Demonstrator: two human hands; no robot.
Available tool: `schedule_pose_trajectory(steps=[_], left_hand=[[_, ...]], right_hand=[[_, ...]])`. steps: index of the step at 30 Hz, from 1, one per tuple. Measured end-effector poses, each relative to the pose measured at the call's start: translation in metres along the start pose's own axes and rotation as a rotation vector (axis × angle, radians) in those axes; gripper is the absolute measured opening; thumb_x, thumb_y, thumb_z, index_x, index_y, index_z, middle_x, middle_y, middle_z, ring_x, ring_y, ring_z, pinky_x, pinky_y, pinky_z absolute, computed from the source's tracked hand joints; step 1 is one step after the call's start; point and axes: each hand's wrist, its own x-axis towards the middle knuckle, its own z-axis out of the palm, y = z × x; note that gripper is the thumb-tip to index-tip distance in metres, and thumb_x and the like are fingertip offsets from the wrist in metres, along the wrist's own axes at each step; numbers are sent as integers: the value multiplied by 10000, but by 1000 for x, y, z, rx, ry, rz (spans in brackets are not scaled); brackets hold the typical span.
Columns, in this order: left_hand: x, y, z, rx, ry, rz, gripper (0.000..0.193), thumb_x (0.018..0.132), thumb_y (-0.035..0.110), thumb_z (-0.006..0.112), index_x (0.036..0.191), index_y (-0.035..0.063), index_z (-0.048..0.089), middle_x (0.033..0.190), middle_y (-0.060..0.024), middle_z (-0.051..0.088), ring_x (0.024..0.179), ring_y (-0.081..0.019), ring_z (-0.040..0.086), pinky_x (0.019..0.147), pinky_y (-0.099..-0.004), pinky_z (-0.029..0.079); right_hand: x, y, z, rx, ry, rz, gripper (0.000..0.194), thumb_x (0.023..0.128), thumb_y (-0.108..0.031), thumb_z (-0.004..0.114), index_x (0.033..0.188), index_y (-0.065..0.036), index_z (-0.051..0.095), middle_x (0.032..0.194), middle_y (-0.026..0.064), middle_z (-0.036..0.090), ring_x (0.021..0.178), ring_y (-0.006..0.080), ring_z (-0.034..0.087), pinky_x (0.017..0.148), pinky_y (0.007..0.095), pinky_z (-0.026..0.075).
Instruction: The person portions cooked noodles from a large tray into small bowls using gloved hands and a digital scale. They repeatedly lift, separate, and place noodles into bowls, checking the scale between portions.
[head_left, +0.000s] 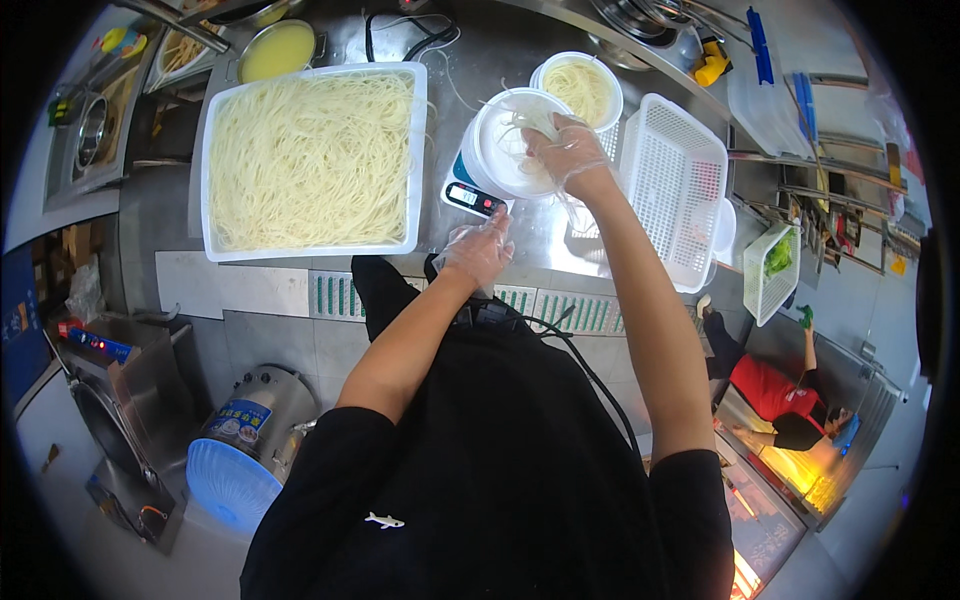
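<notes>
Over a stack of white round plastic tubs (495, 150), my right hand (574, 154), in a clear plastic glove, grips a small bunch of thin pale noodles (546, 126). Beneath the stack is a digital kitchen scale (457, 196) with a lit display. My left hand (480, 251), also gloved, holds nothing; its extended index finger touches the scale's front panel by the buttons. Left of the scale, a large white plastic tray (421, 161) is heaped with loose noodles (311, 161). Another white tub (616, 101) with noodles inside stands just behind my right hand.
A perforated white basket (675, 187) stands to the right on the steel counter (480, 45). A pot of yellow liquid (277, 51) and a black cable (412, 45) lie behind. Farther right are a basket of green leaves (772, 274) and a person (776, 390) in red and black.
</notes>
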Motion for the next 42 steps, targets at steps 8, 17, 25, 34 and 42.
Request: schedule_pose_trajectory(steps=[8, 17, 25, 34, 42], left_hand=[[1, -2, 1, 110, -24, 4, 611, 1054, 401, 438, 1588, 106, 399, 1722, -63, 266, 1250, -326, 652, 1134, -577, 394], [-19, -1, -3, -111, 21, 202, 600, 1060, 329, 452, 1581, 49, 357, 1689, -134, 315, 1258, -379, 624, 1074, -488, 478], [-13, -8, -2, -158, -16, 180, 626, 1055, 345, 479, 1587, 45, 340, 1706, -133, 262, 1279, -424, 592, 1104, -491, 475], [-13, -12, 1, -142, -25, 167, 621, 1054, 357, 483, 1583, 60, 346, 1703, -137, 264, 1247, -447, 606, 1093, -509, 481], [-7, -9, -6, -110, -99, 78, 647, 1051, 369, 477, 1593, 46, 336, 1712, -137, 237, 1155, -454, 650, 1056, -521, 504]], right_hand=[[-31, -48, -46, 147, 40, -16, 559, 962, -428, 710, 1273, 35, 675, 1178, 258, 724, 1073, 393, 695, 979, 434, 516], [-119, -135, -158, 472, 574, -254, 458, 992, -329, 730, 1334, -28, 676, 1274, 140, 724, 1159, 202, 708, 1022, 358, 567], [-130, -110, -244, 600, 635, -527, 332, 1015, -192, 697, 1287, -2, 693, 1240, 175, 730, 1150, 201, 724, 1019, 342, 596], [-137, -109, -258, 580, 681, -560, 331, 1018, -196, 691, 1289, -6, 693, 1249, 176, 727, 1162, 208, 719, 1024, 349, 594], [-134, -107, -261, 571, 698, -564, 331, 1021, -200, 687, 1291, -10, 692, 1257, 176, 724, 1173, 214, 714, 1028, 355, 592]])
